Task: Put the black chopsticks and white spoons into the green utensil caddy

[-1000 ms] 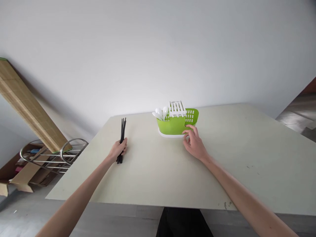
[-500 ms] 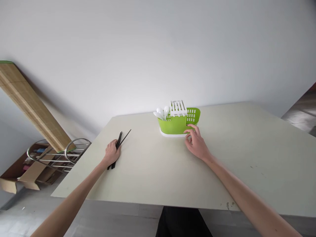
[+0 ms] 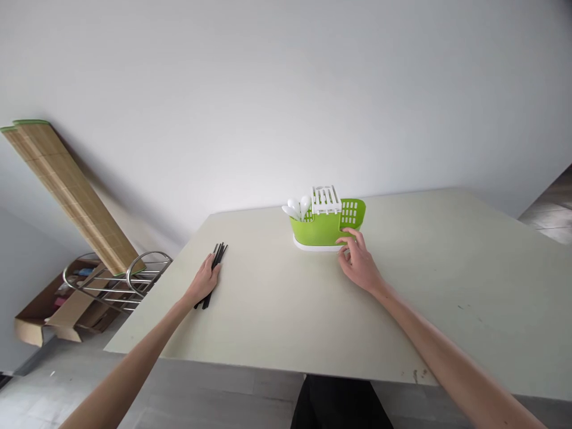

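Observation:
On the left of the table, my left hand (image 3: 205, 280) is closed over a bundle of black chopsticks (image 3: 218, 255). Their ends stick out beyond the fingers and below the palm. A green cutlery holder (image 3: 318, 231) with a white base and a white slotted rack (image 3: 326, 199) on top stands near the wall. Several white spoons (image 3: 304, 205) stand in its left compartment, bowls up. My right hand (image 3: 357, 262) is at the holder's front right, fingers bent and apart with nothing in them. Whether its fingertips touch the holder I cannot tell.
The pale table (image 3: 286, 316) meets a plain wall (image 3: 286, 107) at the back. Left of it, a rolled bamboo mat (image 3: 80, 196) leans over a metal rack (image 3: 111, 286). An open cardboard box (image 3: 67, 319) lies below on the floor.
One chopstick that slanted out to the right now lies close to the rest of the bundle under my left hand. My right hand stays by the holder. The view has shifted slightly.

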Tool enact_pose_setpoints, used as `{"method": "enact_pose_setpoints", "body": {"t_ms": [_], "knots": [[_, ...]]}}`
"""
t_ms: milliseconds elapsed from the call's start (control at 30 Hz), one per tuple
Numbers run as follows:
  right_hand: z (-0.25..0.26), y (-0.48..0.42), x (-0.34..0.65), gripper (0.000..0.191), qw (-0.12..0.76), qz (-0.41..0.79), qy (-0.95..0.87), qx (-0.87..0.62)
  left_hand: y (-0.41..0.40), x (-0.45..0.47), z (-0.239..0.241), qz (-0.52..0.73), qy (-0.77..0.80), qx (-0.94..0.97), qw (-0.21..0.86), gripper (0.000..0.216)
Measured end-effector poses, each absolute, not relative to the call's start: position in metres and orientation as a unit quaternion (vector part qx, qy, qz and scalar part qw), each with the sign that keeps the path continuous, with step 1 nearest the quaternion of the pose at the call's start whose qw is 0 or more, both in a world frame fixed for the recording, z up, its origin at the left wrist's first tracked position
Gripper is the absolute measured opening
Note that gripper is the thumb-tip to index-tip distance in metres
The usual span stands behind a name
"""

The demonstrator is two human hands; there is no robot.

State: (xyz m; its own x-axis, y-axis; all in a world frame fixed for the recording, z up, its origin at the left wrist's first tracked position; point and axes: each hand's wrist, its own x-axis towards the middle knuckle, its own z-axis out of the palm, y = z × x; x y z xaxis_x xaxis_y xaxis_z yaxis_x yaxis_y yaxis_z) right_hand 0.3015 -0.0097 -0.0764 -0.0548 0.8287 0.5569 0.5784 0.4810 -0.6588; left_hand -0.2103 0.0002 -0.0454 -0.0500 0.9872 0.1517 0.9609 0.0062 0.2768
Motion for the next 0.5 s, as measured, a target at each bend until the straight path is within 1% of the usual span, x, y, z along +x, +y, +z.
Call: {"method": "enact_pose_setpoints", "body": {"t_ms": [367, 500], "knots": [[-0.078, -0.010, 0.302, 0.022, 0.475, 0.134, -0.717, -0.493, -0.002, -0.223, -0.046, 0.047, 0.682, 0.727, 0.063, 0.086], [-0.080, -0.009, 0.302, 0.023, 0.474, 0.128, -0.718, -0.494, -0.010, -0.224, -0.041, 0.014, 0.681, 0.729, 0.064, 0.087]]}}
